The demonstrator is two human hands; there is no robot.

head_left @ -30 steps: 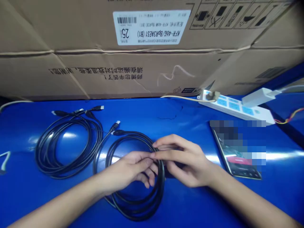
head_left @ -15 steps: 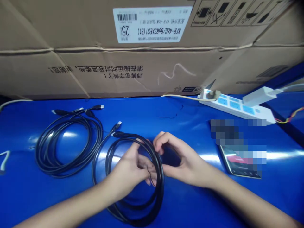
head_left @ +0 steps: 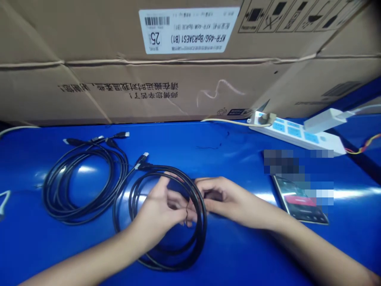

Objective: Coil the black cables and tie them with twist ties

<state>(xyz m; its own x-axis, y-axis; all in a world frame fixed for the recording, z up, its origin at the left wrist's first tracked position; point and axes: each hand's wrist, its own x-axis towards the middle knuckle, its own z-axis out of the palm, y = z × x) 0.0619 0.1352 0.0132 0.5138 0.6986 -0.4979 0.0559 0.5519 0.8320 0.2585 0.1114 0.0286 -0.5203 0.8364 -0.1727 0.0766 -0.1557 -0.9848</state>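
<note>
A coiled black cable (head_left: 139, 190) lies on the blue table (head_left: 238, 254) in front of me, its two plug ends at the upper left of the coil. My left hand (head_left: 162, 210) rests inside the coil, fingers pinched on a thin dark twist tie (head_left: 187, 216) at the coil's right side. My right hand (head_left: 223, 200) is closed on the same right side of the coil from outside. A second coiled black cable (head_left: 77, 178) lies further left, untouched.
A large cardboard box (head_left: 178, 71) stands along the back of the table. A white power strip (head_left: 297, 133) with a plugged adapter sits at the back right. A phone (head_left: 300, 202) lies to the right of my hands.
Both hands shifted on the right side of the coil. The right hand lowered from an arched pose to a flatter grip, and a thin tie now shows at the left fingertips.
</note>
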